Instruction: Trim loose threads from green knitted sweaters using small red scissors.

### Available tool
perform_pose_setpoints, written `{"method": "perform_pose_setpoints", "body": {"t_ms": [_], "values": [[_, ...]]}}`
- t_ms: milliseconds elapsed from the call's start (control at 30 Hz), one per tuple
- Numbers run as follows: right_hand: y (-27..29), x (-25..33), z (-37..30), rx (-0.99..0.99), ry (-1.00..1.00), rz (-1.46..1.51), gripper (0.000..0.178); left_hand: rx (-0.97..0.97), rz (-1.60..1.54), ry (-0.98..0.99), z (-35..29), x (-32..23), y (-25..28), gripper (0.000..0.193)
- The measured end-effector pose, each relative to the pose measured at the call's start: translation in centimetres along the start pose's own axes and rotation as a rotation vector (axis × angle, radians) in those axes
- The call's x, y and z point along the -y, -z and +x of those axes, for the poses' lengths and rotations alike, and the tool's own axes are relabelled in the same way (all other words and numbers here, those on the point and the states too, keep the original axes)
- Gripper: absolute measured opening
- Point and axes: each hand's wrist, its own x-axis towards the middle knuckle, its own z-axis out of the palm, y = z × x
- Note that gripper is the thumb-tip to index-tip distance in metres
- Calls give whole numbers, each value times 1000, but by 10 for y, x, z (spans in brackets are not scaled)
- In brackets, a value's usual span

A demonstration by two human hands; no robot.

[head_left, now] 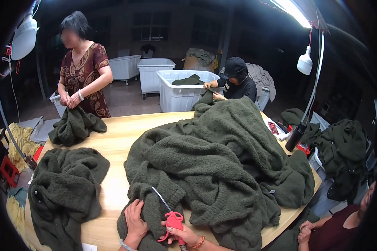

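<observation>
My left hand [135, 221] lies on a dark green knitted garment [155, 194] at the table's near edge, its fingers stretched over the fabric. In my right hand [188, 235] is a red air blow gun [174, 221], gripped round its handle. The gun's thin metal nozzle [161, 198] points up and left over the garment. A hose fitting shows below its handle. Just beyond and to the right rises a large heap of similar dark green garments [222, 150], which covers much of the tabletop.
Another green garment [67, 188] lies on the wooden table [117, 167] at left. Across the table, a standing person [88, 71] handles a green garment [76, 125]; a capped person [238, 81] works beside a white bin [180, 98]. At right are another person [343, 226] and a lamp pole [316, 83].
</observation>
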Motion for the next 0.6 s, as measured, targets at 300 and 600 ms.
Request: {"method": "perform_pose_setpoints", "body": {"t_ms": [300, 600], "values": [[0, 2, -1, -11, -4, -17, 45, -2, 7, 2, -1, 0, -1, 55], [3, 1, 0, 3, -4, -1, 45, 2, 8, 11, 1, -1, -1, 54]]}}
